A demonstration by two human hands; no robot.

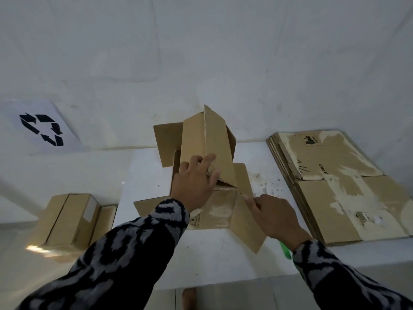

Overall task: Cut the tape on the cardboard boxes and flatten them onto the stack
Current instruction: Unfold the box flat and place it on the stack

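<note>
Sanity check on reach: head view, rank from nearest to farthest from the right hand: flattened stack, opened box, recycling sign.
1. opened box: touching the right hand, just to its left.
2. flattened stack: to its right, apart.
3. recycling sign: far left, on the wall.

Dim, cool, even indoor light with soft, faint shadows. A warm bright patch glares on the floor (38,248) at lower left. The wide-angle lens bends straight lines near the edges. Both sleeves look slightly blurred, and overall detail is soft.
</note>
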